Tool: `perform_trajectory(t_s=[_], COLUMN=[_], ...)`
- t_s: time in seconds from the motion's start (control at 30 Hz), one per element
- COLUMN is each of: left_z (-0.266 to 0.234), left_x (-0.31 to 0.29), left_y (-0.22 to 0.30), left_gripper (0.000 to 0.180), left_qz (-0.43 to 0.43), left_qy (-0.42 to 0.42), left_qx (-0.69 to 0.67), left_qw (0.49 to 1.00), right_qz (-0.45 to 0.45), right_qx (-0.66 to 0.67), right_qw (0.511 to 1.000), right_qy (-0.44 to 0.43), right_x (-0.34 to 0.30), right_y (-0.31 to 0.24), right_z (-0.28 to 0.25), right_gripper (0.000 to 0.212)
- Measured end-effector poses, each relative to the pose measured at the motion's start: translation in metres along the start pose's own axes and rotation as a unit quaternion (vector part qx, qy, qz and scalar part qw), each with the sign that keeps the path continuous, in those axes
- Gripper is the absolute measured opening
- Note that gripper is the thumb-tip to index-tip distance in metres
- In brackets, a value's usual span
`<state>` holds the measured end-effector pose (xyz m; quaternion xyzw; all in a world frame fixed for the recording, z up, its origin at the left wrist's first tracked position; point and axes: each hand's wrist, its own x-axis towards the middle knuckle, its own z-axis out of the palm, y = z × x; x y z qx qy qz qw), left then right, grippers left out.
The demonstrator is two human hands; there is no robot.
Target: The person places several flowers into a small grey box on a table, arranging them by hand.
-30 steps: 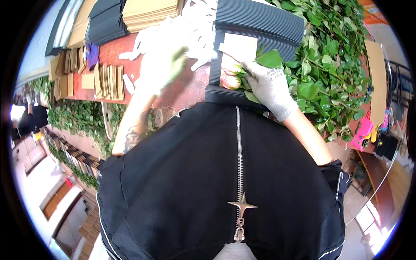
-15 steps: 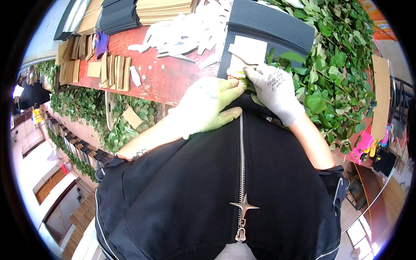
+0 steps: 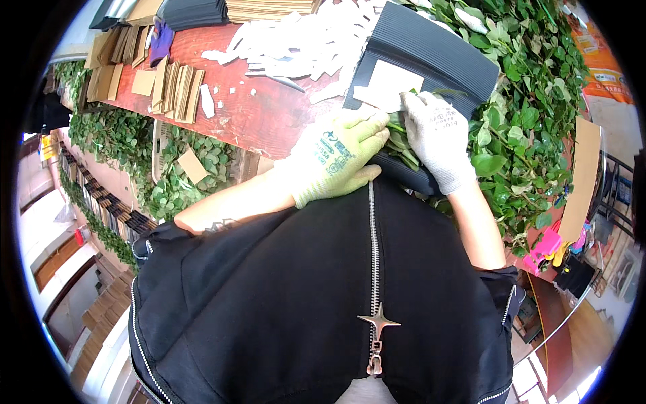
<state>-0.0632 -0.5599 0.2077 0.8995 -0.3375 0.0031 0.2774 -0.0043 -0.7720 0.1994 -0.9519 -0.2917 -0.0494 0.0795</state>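
Note:
My left hand [image 3: 340,155], in a pale green-white knit glove, lies with its fingers stretched out and its thumb apart. Its fingertips touch a bunch of leafy green stems [image 3: 402,143] between my hands. To the right, my right hand [image 3: 439,138], in a whitish glove, has its fingers bent over the stems. How firmly it grips them is partly hidden. Under the bunch lies a black corrugated sheet [image 3: 441,50], bent up at its far end. Cream card pieces [image 3: 397,77] rest on the sheet just beyond my fingertips.
A heap of leafy branches [image 3: 518,128] covers the right side. On the red tabletop [image 3: 249,121] lie white strips [image 3: 303,44], stacked brown cardboard pieces [image 3: 178,93] and a purple glove [image 3: 161,40]. More foliage [image 3: 111,145] hangs beyond the table's left edge.
My right hand has moved slightly farther from me and away from my left fingers, uncovering more leaves between them. My left hand has turned a little, and the whole view has shifted slightly.

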Motion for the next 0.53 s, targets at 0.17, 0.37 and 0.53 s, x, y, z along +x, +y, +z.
perform_trajectory(t_s=[0.17, 0.37, 0.53], left_z=[0.000, -0.007, 0.004], left_x=[0.004, 0.017, 0.047], left_y=[-0.003, -0.050, -0.078], left_gripper=[0.051, 0.029, 0.041], left_qz=[0.019, -0.115, -0.149], left_qy=[0.014, 0.109, -0.085], left_qx=[-0.015, -0.051, -0.067], left_qw=[1.000, 0.986, 0.983], right_qz=[-0.011, 0.003, 0.030], right_qx=[-0.040, -0.046, -0.046], right_qw=[0.999, 0.998, 0.997], right_qy=[-0.008, -0.044, -0.061], right_x=[0.001, -0.002, -0.003], right_y=[-0.004, -0.009, -0.009], right_z=[0.003, 0.005, 0.009], right_gripper=[0.035, 0.034, 0.039])
